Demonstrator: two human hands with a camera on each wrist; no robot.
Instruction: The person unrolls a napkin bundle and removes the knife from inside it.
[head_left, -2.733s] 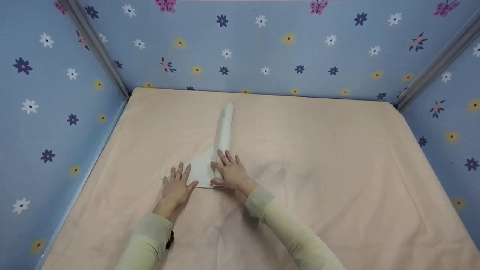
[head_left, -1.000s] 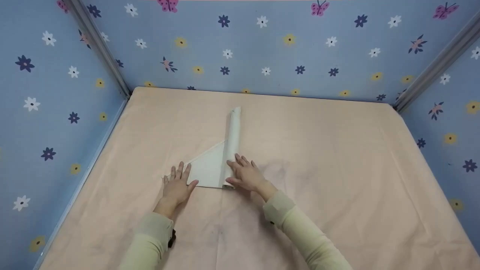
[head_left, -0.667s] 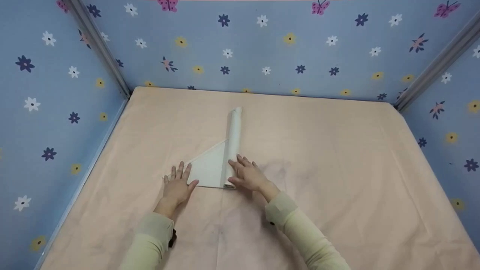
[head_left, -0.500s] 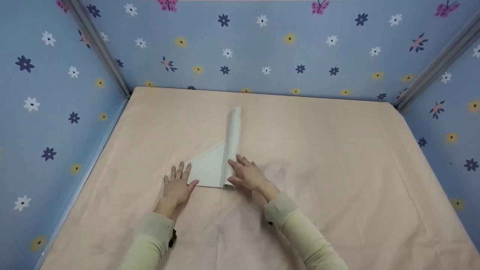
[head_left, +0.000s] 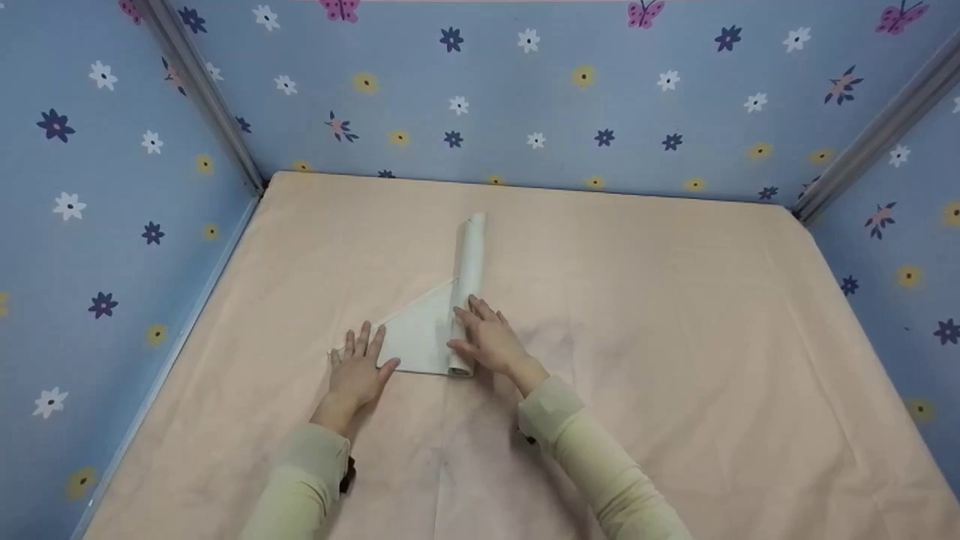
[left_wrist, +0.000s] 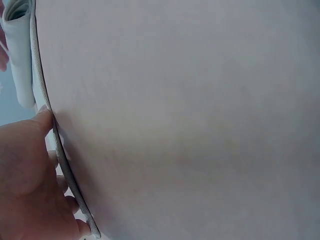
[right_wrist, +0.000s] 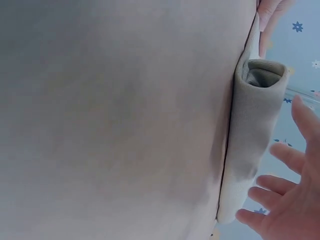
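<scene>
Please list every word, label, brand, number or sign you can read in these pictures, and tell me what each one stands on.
There are none that I can read.
The pale, partly rolled cloth shows no lettering, nor do the peach cover and the sleeves.
The blue walls carry only printed flowers, sprigs and butterflies.
</scene>
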